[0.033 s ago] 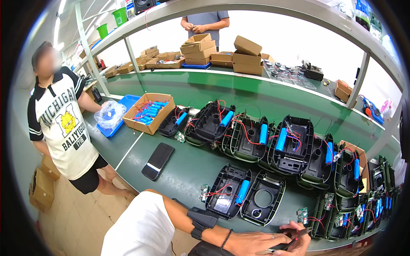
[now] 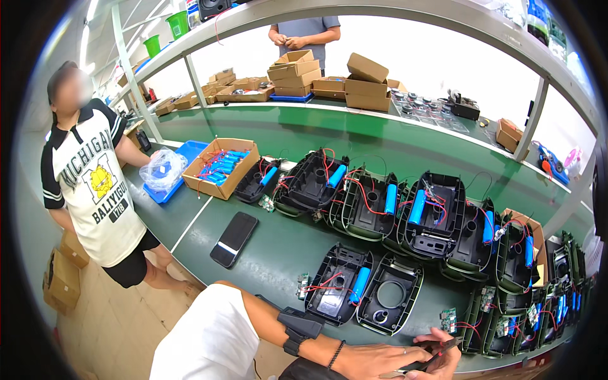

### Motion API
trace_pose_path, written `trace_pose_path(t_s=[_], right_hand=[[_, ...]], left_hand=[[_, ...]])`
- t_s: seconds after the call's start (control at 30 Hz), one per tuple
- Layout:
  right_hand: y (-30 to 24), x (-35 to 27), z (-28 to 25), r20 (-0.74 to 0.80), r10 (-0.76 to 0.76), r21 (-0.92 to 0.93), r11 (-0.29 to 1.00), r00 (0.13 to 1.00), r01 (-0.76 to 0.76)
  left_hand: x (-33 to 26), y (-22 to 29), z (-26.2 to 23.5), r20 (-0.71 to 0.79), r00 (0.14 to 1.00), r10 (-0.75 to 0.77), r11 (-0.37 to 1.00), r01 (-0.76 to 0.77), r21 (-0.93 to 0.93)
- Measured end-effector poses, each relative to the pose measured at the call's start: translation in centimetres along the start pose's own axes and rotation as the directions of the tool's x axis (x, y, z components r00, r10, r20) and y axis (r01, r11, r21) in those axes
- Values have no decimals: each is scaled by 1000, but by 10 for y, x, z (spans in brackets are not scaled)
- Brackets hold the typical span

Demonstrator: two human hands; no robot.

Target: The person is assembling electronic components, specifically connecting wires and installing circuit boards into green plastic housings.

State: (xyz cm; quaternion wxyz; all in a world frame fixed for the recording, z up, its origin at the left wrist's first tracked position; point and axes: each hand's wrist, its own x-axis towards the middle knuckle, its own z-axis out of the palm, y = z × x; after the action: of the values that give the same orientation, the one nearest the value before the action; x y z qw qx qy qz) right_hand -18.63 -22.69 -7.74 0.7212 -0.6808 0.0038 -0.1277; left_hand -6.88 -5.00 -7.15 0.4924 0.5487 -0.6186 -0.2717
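Both hands [image 2: 405, 362] are seen closed together on a thin dark tool [image 2: 437, 354], its long axis slanting up-right; the nearest housing [image 2: 391, 303] lies just above-left, battery [image 2: 359, 285] beyond.

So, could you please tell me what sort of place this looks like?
Most likely an electronics assembly line: rows of open black housings wired to blue cylindrical cells, on a long green workbench, with cardboard boxes on the shelf.
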Motion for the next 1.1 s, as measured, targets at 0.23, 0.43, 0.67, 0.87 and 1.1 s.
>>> trace_pose_path(t_s=[0.23,0.43,0.67,0.87,1.1], right_hand=[[3,-3,3,-105,87,56,995,991,-82],[2,1,5,-100,-10,43,999,995,14],[7,1,4,-124,-38,34,999,991,42],[3,-1,4,-102,41,91,995,994,-32],[4,-2,4,-151,17,103,995,988,-2]], left_hand=[[-3,-6,5,32,999,-40,999,39,36],[-7,-14,8,77,994,-74,994,67,82],[-5,-12,8,62,996,-70,994,64,84],[-5,-11,5,76,996,-50,996,43,84],[-6,-16,9,70,998,-1,997,-4,71]])
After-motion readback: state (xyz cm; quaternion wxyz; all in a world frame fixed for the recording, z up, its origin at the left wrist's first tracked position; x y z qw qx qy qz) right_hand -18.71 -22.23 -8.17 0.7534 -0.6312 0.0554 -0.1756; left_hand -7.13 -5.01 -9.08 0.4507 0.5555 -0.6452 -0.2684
